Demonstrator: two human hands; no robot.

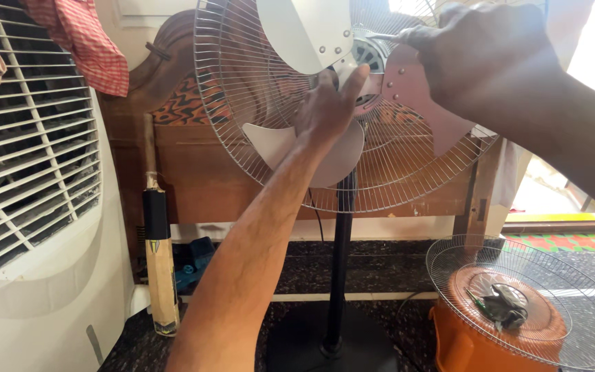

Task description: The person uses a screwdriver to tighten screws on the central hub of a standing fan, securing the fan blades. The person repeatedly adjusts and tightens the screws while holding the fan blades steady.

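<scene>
A pedestal fan stands in front of me with its front guard off; its rear wire guard (242, 89) and white blades (304, 31) are exposed. My left hand (328, 103) presses against the blade hub (352, 69), fingers around it. My right hand (483, 58) is closed on a thin metal tool (380, 36), likely a screwdriver, whose tip points at the hub from the right. The fan's black pole (341, 262) runs down to a dark base (325, 344).
The removed front wire guard (518, 303) lies on an orange tub (463, 337) at lower right, with a small dark object on it. A white air cooler (36, 207) fills the left. A cricket bat (160, 269) leans on a wooden headboard (194, 172). Red checked cloth (84, 41) hangs above.
</scene>
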